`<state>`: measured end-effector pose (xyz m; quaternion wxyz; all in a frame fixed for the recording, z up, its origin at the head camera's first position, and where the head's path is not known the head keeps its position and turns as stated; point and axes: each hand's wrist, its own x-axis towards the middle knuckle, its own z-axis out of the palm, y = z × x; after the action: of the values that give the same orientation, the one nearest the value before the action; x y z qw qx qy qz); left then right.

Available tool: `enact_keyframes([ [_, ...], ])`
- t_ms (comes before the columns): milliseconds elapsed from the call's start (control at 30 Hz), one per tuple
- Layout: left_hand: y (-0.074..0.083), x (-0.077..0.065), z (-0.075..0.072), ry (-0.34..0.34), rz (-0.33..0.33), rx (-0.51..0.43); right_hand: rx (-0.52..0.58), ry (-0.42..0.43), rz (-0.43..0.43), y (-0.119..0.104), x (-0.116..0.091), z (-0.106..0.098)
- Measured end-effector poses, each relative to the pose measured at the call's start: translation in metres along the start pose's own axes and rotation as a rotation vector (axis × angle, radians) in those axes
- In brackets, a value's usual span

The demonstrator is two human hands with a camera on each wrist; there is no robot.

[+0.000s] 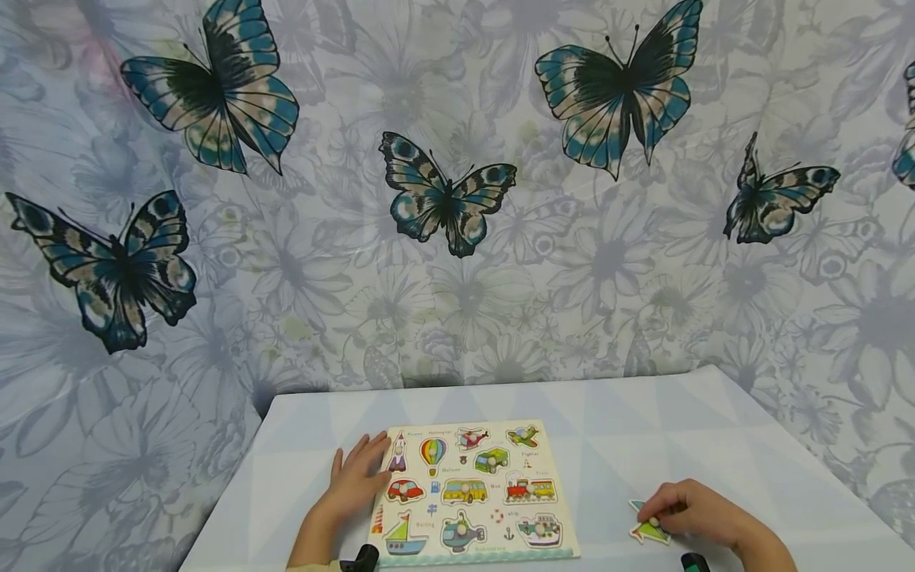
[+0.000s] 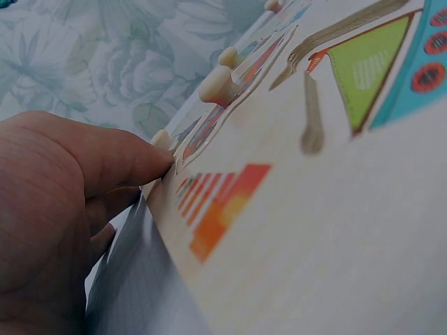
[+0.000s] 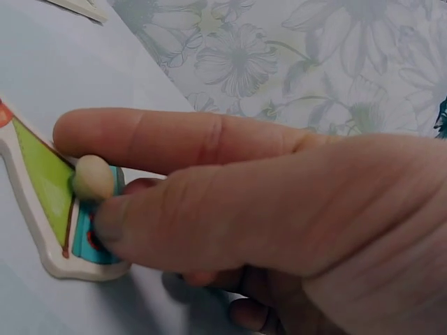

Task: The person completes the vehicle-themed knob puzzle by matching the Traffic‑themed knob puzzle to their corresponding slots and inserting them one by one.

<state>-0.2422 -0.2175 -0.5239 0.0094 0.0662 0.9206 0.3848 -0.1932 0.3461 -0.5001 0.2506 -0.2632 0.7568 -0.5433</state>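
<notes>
A wooden peg puzzle board (image 1: pixel 429 512) with colourful vehicle pictures lies on the table. My left hand (image 1: pixel 355 477) rests at its left edge, fingers spread and thumb touching the rim; the left wrist view shows that thumb (image 2: pixel 126 155) close to the wooden knobs. Right of the board, my right hand (image 1: pixel 696 515) pinches a sailboat puzzle piece (image 1: pixel 649 532). In the right wrist view, thumb and index finger lie on either side of its round knob (image 3: pixel 93 177). The piece (image 3: pixel 45 185) has a green sail and blue hull. The hand covers part of the hull.
A pale, triangle-patterned cloth covers the table (image 1: pixel 608 445). Behind it hangs a floral wall covering (image 1: pixel 322 278) with large butterflies. On the board are a red car (image 1: pixel 405 491), a yellow bus (image 1: pixel 465 492), a train (image 1: pixel 530 491), a sailboat picture (image 1: pixel 405 536) and several other vehicles.
</notes>
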Motion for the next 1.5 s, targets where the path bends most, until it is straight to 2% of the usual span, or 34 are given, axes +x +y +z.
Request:
enact_keyframes([
  [167, 0.001, 0.001, -0.001, -0.002, -0.012, 0.005, -0.032, 0.022, 0.014, 0.000, 0.001, 0.000],
  [433, 0.001, 0.000, 0.000, -0.002, -0.006, 0.022, -0.057, 0.062, 0.091, -0.002, 0.001, 0.001],
  [700, 0.001, 0.000, 0.000, -0.001, -0.017, 0.013, -0.166, 0.185, 0.158, -0.005, 0.005, 0.004],
  [967, 0.002, -0.001, -0.001, -0.004, -0.018, 0.003, -0.265, 0.336, 0.234, -0.016, 0.019, 0.014],
  [1300, 0.004, -0.002, -0.001, 0.002, -0.012, -0.001, -0.325, 0.406, 0.192, -0.025, 0.041, 0.029],
  [1500, 0.004, -0.004, -0.001, 0.008, -0.006, -0.003, -0.383, 0.477, 0.181, -0.034, 0.054, 0.040],
])
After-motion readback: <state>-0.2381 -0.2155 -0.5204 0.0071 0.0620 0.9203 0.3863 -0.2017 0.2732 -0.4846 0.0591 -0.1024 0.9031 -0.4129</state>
